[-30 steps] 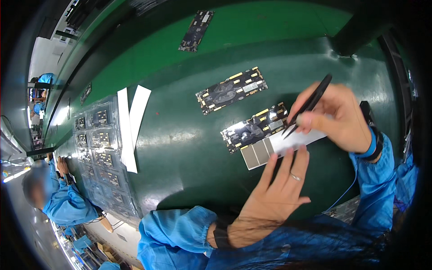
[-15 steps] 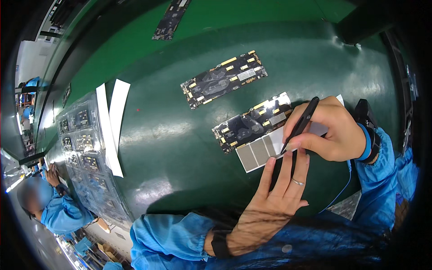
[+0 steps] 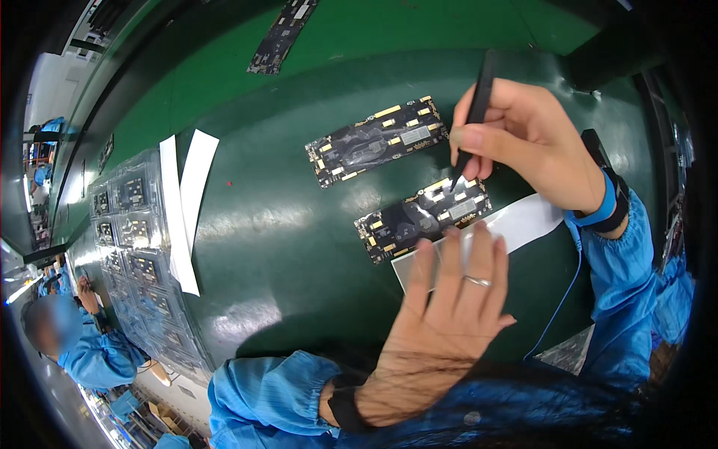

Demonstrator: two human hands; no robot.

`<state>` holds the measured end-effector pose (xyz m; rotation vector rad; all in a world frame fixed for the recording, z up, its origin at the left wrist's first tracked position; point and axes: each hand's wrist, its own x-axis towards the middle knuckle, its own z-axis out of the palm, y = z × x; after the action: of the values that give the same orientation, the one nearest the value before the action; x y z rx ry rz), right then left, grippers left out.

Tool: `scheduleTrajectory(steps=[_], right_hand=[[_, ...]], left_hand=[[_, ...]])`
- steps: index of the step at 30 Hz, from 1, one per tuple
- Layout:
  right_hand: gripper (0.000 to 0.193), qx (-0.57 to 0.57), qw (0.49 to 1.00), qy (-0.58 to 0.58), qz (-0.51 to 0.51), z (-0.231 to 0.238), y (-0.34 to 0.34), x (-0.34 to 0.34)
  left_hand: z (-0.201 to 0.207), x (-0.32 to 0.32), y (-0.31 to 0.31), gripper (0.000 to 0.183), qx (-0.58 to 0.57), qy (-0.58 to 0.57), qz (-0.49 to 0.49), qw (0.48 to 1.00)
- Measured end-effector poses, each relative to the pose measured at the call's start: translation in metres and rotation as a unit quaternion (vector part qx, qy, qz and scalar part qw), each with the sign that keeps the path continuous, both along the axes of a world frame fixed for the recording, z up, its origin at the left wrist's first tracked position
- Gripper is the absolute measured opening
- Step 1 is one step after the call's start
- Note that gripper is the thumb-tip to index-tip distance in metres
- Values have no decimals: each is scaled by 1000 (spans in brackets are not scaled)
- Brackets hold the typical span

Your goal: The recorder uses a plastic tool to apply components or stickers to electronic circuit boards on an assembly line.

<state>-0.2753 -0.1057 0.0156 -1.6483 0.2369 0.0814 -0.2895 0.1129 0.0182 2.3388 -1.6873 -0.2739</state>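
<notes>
My right hand (image 3: 535, 142) grips slim black tweezers (image 3: 476, 112), pointed down over the right half of the nearer circuit board (image 3: 404, 223). The tip is at the board's surface; whether it holds anything is too small to tell. My left hand (image 3: 449, 314) lies with fingers spread over a white backing strip (image 3: 532, 218) along the board's near edge. Fingers hide most of the strip's left part, where a bit of grey shows. Behind stands a second black circuit board (image 3: 374, 144) with yellow and white components, lying flat.
Two white paper strips (image 3: 196, 176) lie at the left beside a clear plastic tray (image 3: 153, 288) holding several boards. Another board (image 3: 280, 41) lies at the far edge. A blue cord (image 3: 557, 318) runs from my right wristband. A co-worker in blue (image 3: 101, 359) sits at far left.
My right hand has lifted the tweezers off the backing strip and moved up to the nearer board. My left hand has shifted slightly left and now covers more of the strip's grey pieces.
</notes>
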Motion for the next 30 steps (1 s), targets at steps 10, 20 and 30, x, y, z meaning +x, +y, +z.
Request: scheduleTrajectory(steps=[10, 20, 30], right_hand=[[13, 12, 999, 40, 7, -6, 5, 10], [13, 12, 999, 40, 11, -8, 4, 7], [16, -97, 995, -28, -21, 11, 4, -22]], left_hand=[[-10, 7, -2, 84, 58, -42, 43, 996], [-7, 7, -4, 87, 60, -34, 47, 997], [6, 21, 0, 90, 94, -1, 85, 992]])
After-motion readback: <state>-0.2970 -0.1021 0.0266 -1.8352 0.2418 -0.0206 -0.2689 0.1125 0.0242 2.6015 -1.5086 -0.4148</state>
